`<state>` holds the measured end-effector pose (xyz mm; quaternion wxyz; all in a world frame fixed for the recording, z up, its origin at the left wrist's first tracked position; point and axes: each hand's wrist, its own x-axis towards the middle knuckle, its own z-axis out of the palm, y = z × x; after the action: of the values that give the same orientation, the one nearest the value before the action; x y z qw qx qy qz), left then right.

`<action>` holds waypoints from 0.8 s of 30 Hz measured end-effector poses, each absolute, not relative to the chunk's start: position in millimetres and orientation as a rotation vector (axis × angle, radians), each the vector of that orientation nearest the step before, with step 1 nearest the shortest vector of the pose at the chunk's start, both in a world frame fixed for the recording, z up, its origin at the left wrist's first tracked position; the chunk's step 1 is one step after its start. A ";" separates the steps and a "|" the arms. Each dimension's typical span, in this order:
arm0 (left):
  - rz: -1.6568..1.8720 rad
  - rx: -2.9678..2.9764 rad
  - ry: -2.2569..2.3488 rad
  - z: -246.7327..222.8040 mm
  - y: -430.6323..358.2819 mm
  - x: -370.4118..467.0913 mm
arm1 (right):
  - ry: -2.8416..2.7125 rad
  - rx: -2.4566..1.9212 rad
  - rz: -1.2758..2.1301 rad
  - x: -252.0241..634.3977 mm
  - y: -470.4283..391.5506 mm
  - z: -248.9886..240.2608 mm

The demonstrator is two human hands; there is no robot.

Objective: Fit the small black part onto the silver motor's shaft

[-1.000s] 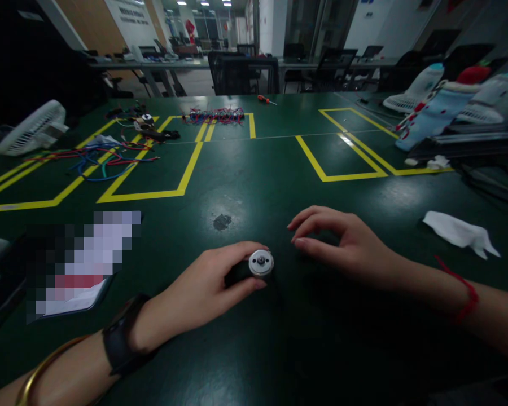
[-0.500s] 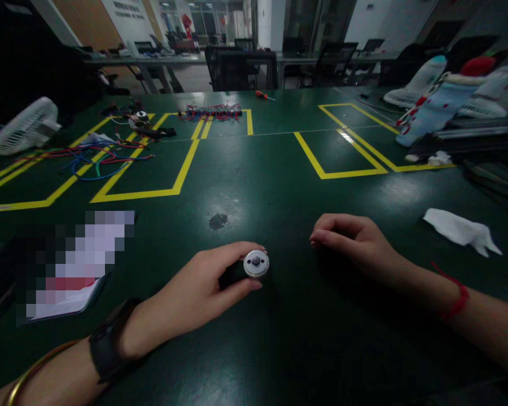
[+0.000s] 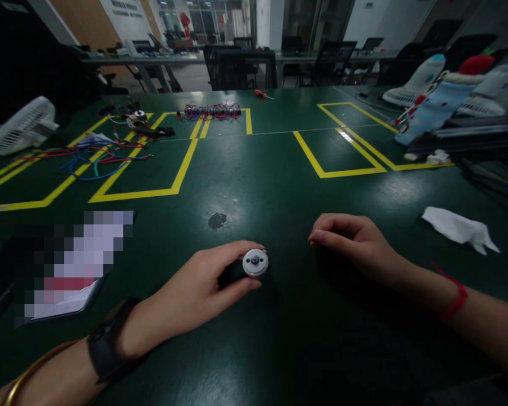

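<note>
My left hand [image 3: 211, 279] is closed around a small electric motor [image 3: 255, 261], thumb on the near side and index finger on the far side. The motor's round silver end faces up, showing a short shaft in the centre and a dark hole to each side. My right hand [image 3: 349, 239] rests apart from it on the green table [image 3: 279, 349], fingers curled with thumb and index tips together. Whatever those fingertips hold, if anything, is too small or hidden to make out.
A phone-like slab [image 3: 76, 270], partly blurred out, lies left. White tissue [image 3: 459, 228] sits at right. Farther off are loose wires [image 3: 101, 158], a wire bundle [image 3: 211, 111], an orange screwdriver [image 3: 260, 94], white fans [image 3: 25, 127] and a blue plush-like object [image 3: 438, 107].
</note>
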<state>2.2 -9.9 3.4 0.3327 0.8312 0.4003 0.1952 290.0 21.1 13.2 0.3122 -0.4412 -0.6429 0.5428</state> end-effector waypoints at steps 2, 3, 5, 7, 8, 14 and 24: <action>0.505 2.172 1.046 3.5 -10.0 2.3 | -1.692 -1.166 1.444 290.1 21.0 13.7; 0.504 2.171 1.047 3.6 -10.0 2.3 | -1.690 -1.167 1.441 290.2 21.0 13.8; 0.502 2.166 1.049 3.9 -9.7 2.1 | -1.695 -1.172 1.428 290.2 21.0 13.9; 0.504 2.166 1.050 4.2 -9.3 1.9 | -1.700 -1.178 1.416 290.0 21.1 13.7; 0.504 2.168 1.050 4.3 -9.2 1.8 | -1.702 -1.179 1.411 289.9 21.1 13.6; 0.499 2.168 1.054 3.2 -9.4 2.0 | -1.724 -1.189 1.391 288.7 21.2 13.5; 0.507 2.167 1.054 4.0 -7.3 2.4 | -1.753 -1.200 1.377 289.3 20.3 13.9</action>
<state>2.4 -7.3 4.0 0.3331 0.8298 0.4035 0.1942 289.3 20.3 13.9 0.3002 -0.4523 -0.6604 0.5188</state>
